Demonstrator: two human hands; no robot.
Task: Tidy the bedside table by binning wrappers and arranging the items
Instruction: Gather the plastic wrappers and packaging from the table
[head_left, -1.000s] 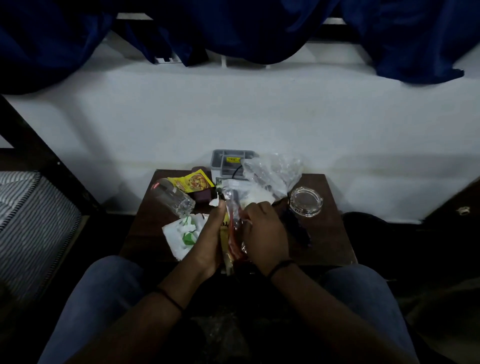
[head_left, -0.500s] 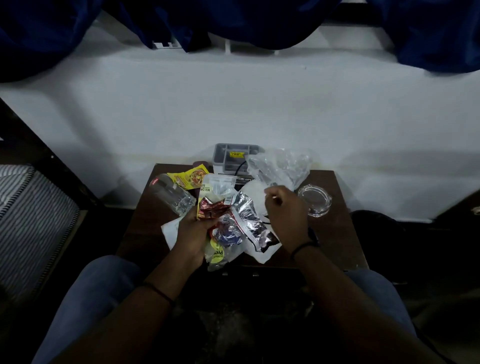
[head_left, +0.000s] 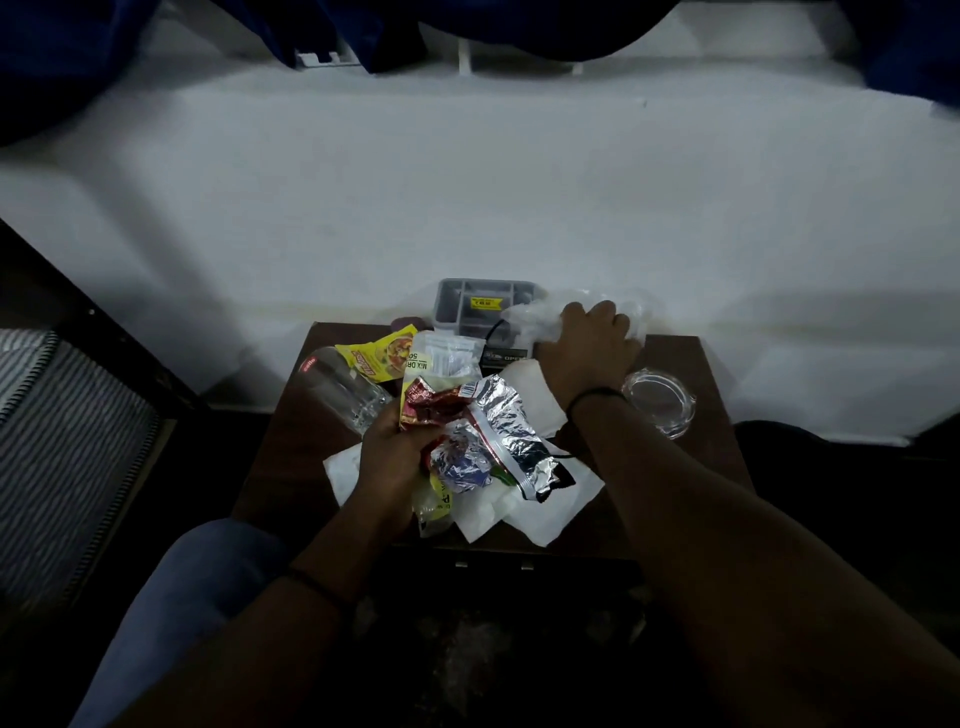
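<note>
My left hand (head_left: 389, 452) grips a bunch of wrappers (head_left: 483, 431) over the front of the dark wooden bedside table (head_left: 291, 447): a red foil packet, a silver-lined one and a clear printed pouch. My right hand (head_left: 587, 343) lies on the crumpled clear plastic bag (head_left: 535, 317) at the back of the table, fingers closed around it. A yellow sachet (head_left: 376, 356) rests by a glass (head_left: 343, 389) lying on its side at the left. White tissue paper (head_left: 535, 504) is spread under the wrappers.
A grey compartment box (head_left: 483, 306) stands against the white wall at the back. A round glass ashtray (head_left: 657, 400) sits at the table's right. A striped mattress (head_left: 62, 441) is at the left. My knees are in front of the table.
My right hand left the wrappers and reached back to the clear plastic bag. My left hand kept the wrapper bunch, which has fanned out.
</note>
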